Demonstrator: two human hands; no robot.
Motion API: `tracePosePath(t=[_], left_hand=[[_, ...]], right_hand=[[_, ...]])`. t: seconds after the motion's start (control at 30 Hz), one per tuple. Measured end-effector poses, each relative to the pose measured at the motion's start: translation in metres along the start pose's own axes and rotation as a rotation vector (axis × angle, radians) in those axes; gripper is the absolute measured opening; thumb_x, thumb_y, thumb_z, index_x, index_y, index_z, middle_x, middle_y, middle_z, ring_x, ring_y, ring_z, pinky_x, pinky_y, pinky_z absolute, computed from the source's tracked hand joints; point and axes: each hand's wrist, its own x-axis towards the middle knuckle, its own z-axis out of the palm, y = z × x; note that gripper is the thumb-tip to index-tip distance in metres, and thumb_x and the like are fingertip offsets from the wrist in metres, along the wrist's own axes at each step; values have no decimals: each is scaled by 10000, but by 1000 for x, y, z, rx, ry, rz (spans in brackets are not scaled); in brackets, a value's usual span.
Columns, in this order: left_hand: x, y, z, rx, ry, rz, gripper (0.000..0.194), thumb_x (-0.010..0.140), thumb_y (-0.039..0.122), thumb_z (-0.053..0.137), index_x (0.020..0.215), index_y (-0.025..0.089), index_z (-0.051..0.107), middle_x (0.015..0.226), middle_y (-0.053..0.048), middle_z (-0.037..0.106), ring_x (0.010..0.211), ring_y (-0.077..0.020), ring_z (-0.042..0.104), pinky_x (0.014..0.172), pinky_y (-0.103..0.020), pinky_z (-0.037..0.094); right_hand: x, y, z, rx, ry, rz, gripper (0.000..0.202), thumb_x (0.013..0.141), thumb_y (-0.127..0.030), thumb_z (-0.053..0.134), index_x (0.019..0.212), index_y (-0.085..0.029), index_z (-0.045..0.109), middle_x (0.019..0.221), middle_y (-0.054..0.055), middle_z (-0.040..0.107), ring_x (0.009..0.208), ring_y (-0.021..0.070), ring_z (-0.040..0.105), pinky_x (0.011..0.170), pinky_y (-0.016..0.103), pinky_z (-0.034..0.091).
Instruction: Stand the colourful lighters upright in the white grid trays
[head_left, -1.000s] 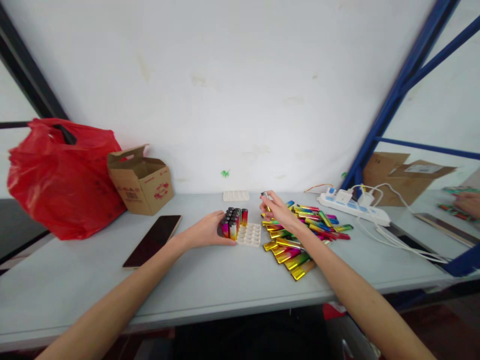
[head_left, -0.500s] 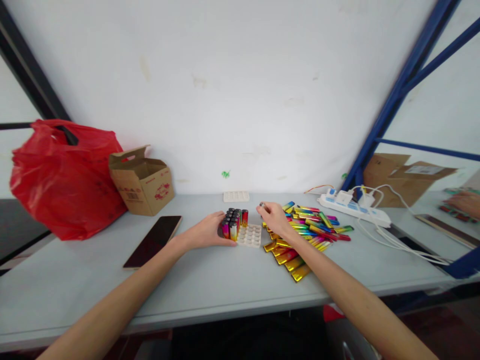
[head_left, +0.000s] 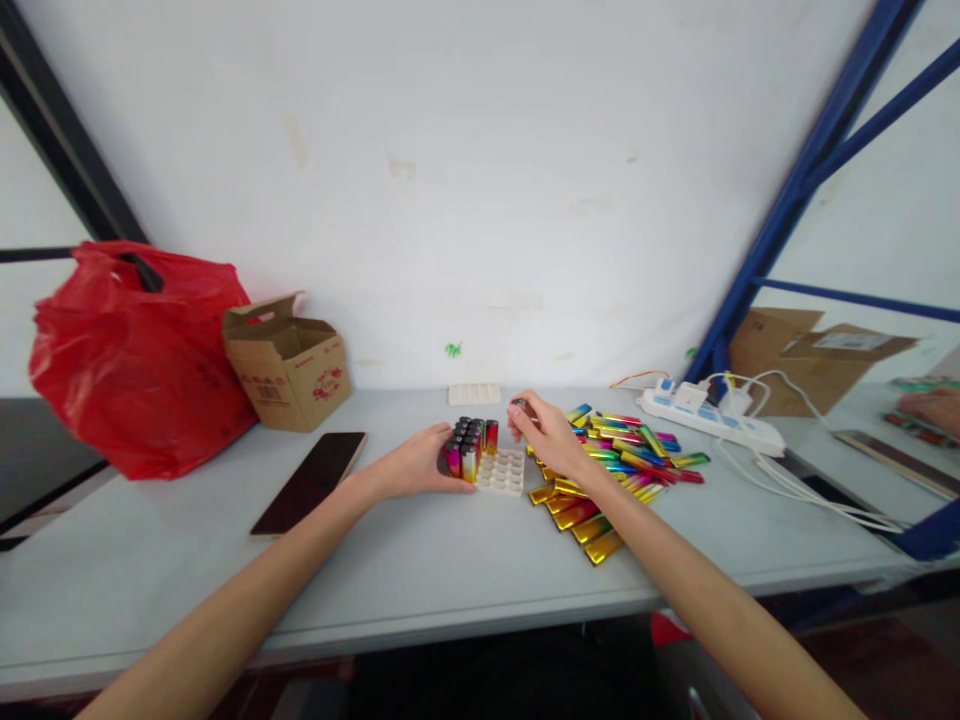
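Glossy, mirror-bright metallic foil on the loose lighters (head_left: 607,460), rainbow and gold. White matt plastic tray (head_left: 501,472). Crinkly shiny red plastic bag (head_left: 135,350), matt brown cardboard box (head_left: 289,362), glassy black phone (head_left: 309,482), smooth pale table (head_left: 420,560).

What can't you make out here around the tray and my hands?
- Head view: lighter in the right hand, mostly covered by fingers.
- Tray: its left edge hidden behind the left hand and standing lighters.
- Box print: too small to read.
- Another person's hand: cut off by the right edge.
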Motion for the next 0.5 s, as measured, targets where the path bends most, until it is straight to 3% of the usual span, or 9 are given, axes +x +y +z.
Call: tracePosePath(t=[0.07,0.13,0.3,0.5], left_hand=[[0,0,0,3,-3,-1,776,656,677,866,1256,236,648,1177,-88,712,1062,-339,689,945,-412,528],[0,0,0,6,-8,1,768,658,675,864,1250,236,650,1170,-87,711,1062,-337,689,948,-410,527],[1,-4,2,0,-6,2,758,650,668,868,1234,233,659,1145,-83,713,1059,-336,686,938,-406,529],[1,-5,3,-2,5,14,755,646,672,874,1226,235,667,1150,-82,713,1055,-334,683,938,-407,523]], right_hand=[[0,-3,-1,-42,12,-83,317,1027,-508,533,955,-211,621,888,34,651,804,174,636,731,283,490],[0,-5,-1,-108,-2,-132,330,1003,-510,586,924,-201,667,851,35,644,786,178,611,722,285,477],[-2,-1,4,-99,-138,-69,299,998,-479,617,1007,-196,710,729,-10,654,659,149,560,636,257,428],[-3,4,10,-143,-120,-55,247,965,-434,677,1057,-205,692,699,-26,662,629,152,601,635,260,453]])
